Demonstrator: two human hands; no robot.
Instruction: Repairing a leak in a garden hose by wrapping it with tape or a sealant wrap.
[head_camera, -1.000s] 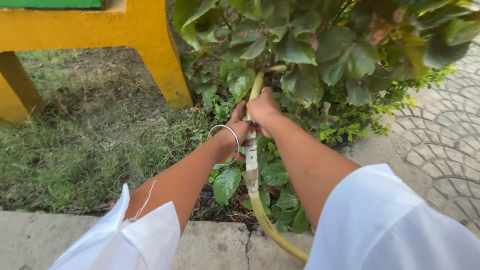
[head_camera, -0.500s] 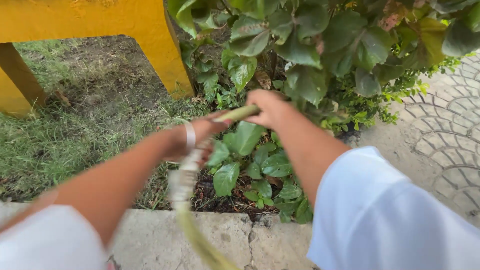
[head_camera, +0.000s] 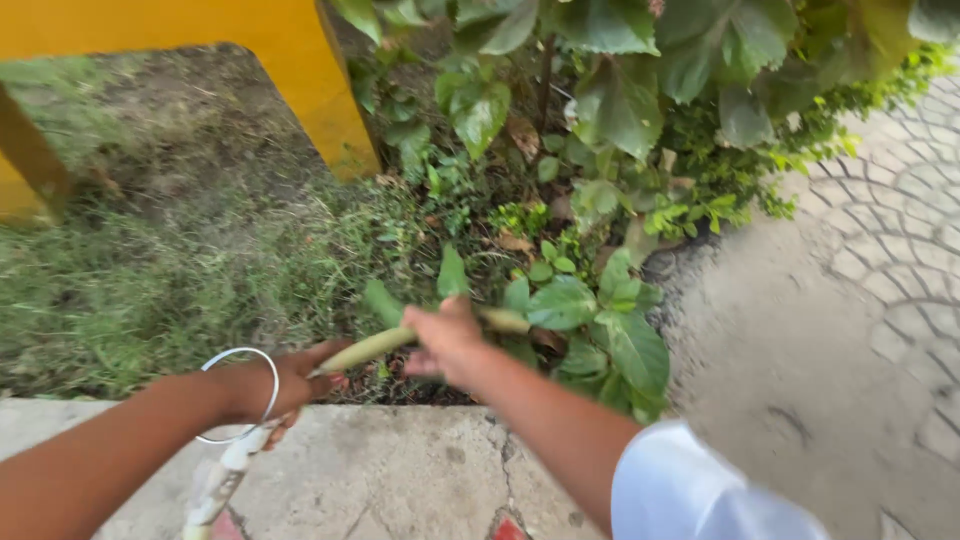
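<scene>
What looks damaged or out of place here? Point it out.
The yellow-green hose, gripped by the left hand and right hand, has a whitish wrapped section below the left hand, which looks like a taped patch or joint. The concrete kerb shows a crack. Nothing looks spilled.

Hose (head_camera: 400, 342) runs across between both hands, above the curb (head_camera: 380, 470). Grass (head_camera: 150, 280) lies left behind the curb, shrub (head_camera: 620, 110) behind the hose, pavement (head_camera: 850, 330) right, bench leg (head_camera: 320, 90) behind the grass.
</scene>
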